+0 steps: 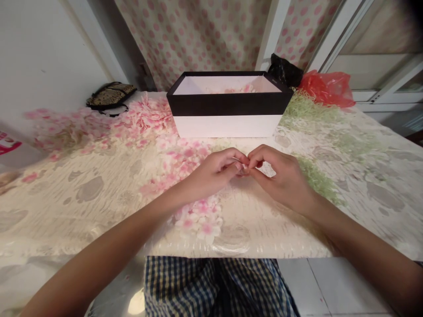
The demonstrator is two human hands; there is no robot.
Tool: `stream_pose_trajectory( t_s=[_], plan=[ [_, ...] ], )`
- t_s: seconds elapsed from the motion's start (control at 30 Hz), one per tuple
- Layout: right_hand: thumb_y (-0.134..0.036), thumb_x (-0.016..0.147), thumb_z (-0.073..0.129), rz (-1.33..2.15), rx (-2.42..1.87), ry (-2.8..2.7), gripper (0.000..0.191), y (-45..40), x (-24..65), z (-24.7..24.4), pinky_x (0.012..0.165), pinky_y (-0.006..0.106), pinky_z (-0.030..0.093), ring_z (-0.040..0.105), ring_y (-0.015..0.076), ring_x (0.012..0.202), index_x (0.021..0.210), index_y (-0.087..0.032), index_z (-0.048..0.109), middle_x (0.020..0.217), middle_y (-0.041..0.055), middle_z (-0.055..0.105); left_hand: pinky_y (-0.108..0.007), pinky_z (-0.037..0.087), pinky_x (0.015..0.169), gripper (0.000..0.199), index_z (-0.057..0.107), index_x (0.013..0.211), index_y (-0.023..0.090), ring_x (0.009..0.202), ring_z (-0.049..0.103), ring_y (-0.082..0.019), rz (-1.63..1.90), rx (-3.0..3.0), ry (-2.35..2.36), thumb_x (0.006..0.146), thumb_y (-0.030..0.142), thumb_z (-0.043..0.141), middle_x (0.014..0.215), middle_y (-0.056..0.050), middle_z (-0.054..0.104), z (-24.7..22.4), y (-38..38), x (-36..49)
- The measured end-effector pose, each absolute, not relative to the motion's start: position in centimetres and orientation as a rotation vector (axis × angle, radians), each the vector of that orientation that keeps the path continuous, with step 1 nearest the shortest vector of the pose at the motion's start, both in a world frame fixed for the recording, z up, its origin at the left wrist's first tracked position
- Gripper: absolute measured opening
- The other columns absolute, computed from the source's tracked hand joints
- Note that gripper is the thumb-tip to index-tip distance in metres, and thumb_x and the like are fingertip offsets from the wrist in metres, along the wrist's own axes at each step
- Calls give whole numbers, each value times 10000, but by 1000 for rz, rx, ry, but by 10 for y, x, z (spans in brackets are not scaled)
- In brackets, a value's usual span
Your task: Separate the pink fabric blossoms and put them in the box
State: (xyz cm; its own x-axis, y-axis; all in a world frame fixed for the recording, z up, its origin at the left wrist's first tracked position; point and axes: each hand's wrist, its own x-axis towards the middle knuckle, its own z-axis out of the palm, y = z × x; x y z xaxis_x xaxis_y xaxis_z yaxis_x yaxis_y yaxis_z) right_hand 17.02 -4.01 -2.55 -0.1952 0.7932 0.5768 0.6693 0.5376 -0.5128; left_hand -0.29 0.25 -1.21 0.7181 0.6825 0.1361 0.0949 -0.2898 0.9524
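While both hands are working together at the middle of the frame, the left hand (214,172) and the right hand (280,179) are curling inward, each closing its fingertips on a small pale sliver (243,167) held between them. The fingers are hiding most of it, so its material is hard to tell. It is looking light, thin and probably flimsy, likely to slip or crease under hard pressure, and the only hold showing is a gentle fingertip pinch at its edges. Beyond the fingers, an open black-and-white box (228,105) is sitting near the far edge of a floral oilcloth-covered table (89,189). Moving room is lying to either side of the hands, and the near table edge is running below the forearms. A black plastic bag (282,70) and a red plastic bag (327,89) are lying at upper right, and a dark patterned pouch (110,95) is resting at upper left.
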Motion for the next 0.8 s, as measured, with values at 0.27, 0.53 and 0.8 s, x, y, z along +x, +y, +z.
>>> stream_pose_trajectory(
  t_s=[0.27, 0.53, 0.8],
  plan=[
    [-120, 822, 523, 210, -1302, -1952, 124, -38, 178, -26, 593, 261, 442, 585, 140, 688, 875, -219, 576, 807, 9, 626, -245, 436, 725, 254, 565, 1085, 186, 841, 608, -150, 268, 2365, 750, 871, 182, 429, 944, -30, 656, 15, 10, -25],
    [-97, 808, 539, 306, -1352, -1954, 173, -39, 178, -21, 583, 235, 465, 653, 134, 706, 806, -243, 634, 774, -33, 701, -222, 398, 661, 272, 643, 936, 194, 820, 582, -159, -94, 2443, 939, 687, 168, 537, 967, -17, 639, 24, 26, -48],
    [-80, 772, 556, 336, -1259, -2088, 196, -39, 177, -22, 644, 274, 505, 673, 147, 704, 736, -248, 649, 776, -45, 714, -205, 357, 557, 264, 652, 805, 180, 684, 563, -143, -84, 2409, 948, 606, 69, 519, 803, -8, 631, 8, 28, -45]
  ],
)
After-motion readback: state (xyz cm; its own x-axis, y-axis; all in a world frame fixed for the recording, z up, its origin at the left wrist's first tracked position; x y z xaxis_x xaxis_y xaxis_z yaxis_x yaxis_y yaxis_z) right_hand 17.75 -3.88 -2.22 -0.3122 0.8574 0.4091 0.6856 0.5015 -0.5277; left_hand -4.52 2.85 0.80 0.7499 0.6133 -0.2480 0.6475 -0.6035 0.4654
